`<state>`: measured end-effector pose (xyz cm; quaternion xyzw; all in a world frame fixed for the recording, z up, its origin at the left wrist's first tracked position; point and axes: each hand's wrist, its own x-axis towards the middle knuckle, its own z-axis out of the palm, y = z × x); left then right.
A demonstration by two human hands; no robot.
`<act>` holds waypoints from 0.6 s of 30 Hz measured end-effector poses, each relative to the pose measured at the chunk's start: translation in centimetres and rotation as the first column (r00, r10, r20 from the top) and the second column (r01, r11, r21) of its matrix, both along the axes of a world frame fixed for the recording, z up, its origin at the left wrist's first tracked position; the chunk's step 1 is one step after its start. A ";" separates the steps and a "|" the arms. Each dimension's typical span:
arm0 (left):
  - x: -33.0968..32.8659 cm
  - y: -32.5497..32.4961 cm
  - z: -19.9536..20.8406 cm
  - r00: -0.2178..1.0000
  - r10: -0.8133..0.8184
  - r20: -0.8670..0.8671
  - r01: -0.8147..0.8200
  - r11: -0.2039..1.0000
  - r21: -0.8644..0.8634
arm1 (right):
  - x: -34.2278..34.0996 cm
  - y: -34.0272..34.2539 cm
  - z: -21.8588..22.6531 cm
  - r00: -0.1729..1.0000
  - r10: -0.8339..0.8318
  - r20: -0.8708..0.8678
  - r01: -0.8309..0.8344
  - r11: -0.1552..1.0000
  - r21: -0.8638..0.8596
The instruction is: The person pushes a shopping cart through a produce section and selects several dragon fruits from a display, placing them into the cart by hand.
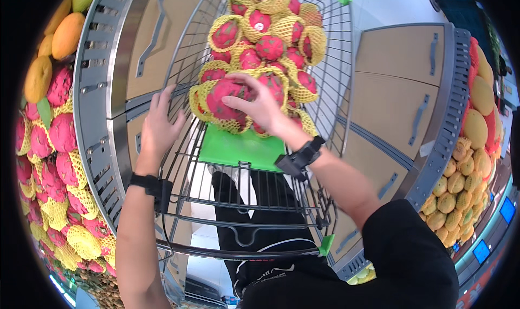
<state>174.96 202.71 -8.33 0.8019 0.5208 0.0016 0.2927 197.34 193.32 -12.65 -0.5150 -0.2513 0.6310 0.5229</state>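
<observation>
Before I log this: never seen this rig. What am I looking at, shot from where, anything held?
No machine: these are a person's bare hands, each wrist wearing a black strapped device. The one picture comes from a head-worn fisheye camera looking down, so straight edges bend. Below is a wire shopping cart with dragon fruits heaped in it, many in yellow foam nets. The right hand has thumb and fingers spread over a large dragon fruit; whether it grips isn't clear. The left hand is open, holding nothing.
</observation>
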 end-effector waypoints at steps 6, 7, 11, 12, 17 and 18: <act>2.1 -0.3 2.9 0.980 -0.108 -0.165 0.114 0.993 0.029 | -0.1 -1.8 1.0 0.584 -0.356 -0.729 0.164 0.932 -0.324; 2.0 -0.7 3.5 0.976 -0.147 -0.159 0.162 0.984 0.080 | 0.3 -2.1 1.0 0.456 -0.336 -0.824 0.146 0.942 -0.303; 4.3 -3.6 7.9 0.947 -0.311 0.081 0.305 0.949 0.085 | 0.2 -4.2 3.0 0.519 -0.324 -0.791 0.081 0.940 -0.332; 4.4 -4.5 8.6 0.925 -0.360 0.121 0.355 0.933 0.064 | -0.5 -4.9 3.4 0.499 -0.322 -0.804 0.063 0.939 -0.337; 1.6 -8.8 13.2 0.970 -0.055 0.239 0.112 0.966 -0.234 | -3.6 -7.2 9.2 0.587 0.093 -0.804 -0.265 0.961 -0.082; 0.6 -9.3 14.5 0.966 0.059 0.251 0.017 0.957 -0.290 | -3.8 -7.2 10.0 0.570 0.169 -0.804 -0.323 0.946 -0.030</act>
